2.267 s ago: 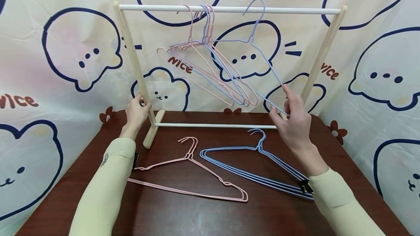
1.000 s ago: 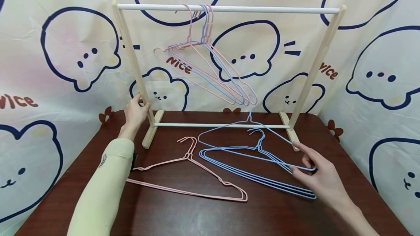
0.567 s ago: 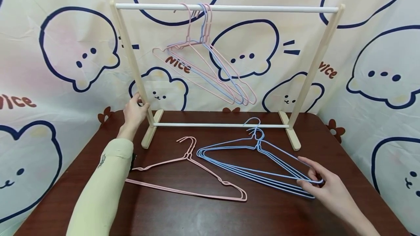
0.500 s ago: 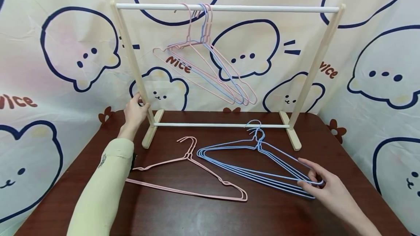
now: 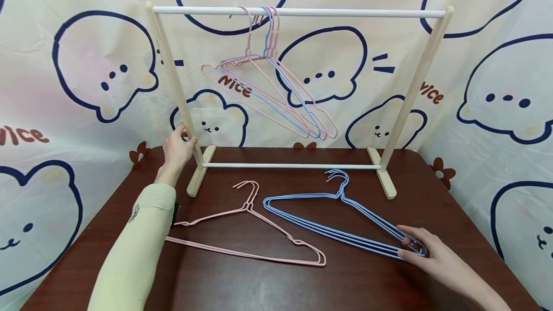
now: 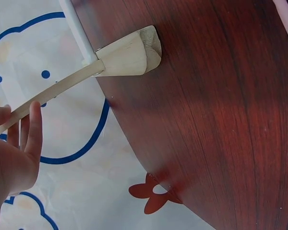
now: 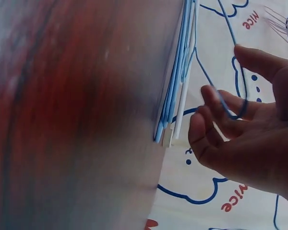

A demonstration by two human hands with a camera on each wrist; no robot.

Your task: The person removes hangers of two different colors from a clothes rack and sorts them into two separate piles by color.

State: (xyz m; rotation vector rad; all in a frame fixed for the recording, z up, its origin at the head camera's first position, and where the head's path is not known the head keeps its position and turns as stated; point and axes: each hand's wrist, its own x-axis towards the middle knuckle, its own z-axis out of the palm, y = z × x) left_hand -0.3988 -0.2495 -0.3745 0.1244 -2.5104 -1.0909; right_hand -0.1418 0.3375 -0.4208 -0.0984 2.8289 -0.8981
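The rack [image 5: 298, 12] stands upright near the far edge of the table [image 5: 242, 287]. At its left side, the left hand [image 5: 178, 150] grips the lower part of the left post [image 5: 169, 66]: the post passes between thumb and fingers, which pinch it with small gaps from finger to finger.

In front of the rack's right half lie the blue hangers [image 5: 342, 194], a stack on the table, hooks bunched just short of the rack's lower bar [image 5: 294, 165]. Their right ends reach out past the rack's right foot [image 5: 382, 176]. There, forward and right of the rack, the right hand [image 5: 436, 260] pinches the rounded end of a blue hanger, thumb along one side, fingers bent on the other and slightly spread. In the right wrist view that end stands apart from the rest of the stack; in the head view it lines up with them.

In front of the rack's left half lie the pink hangers [image 5: 248, 205], one upon another, hooks toward the rack, their left ends hidden behind the left sleeve [image 5: 129, 244].

On the rack's top bar, left of its middle, hang more hangers [image 5: 269, 52], pink and blue, close together and overlapping, turned at a slant. Behind the rack is a cloth [image 5: 497, 157] with bear outlines.
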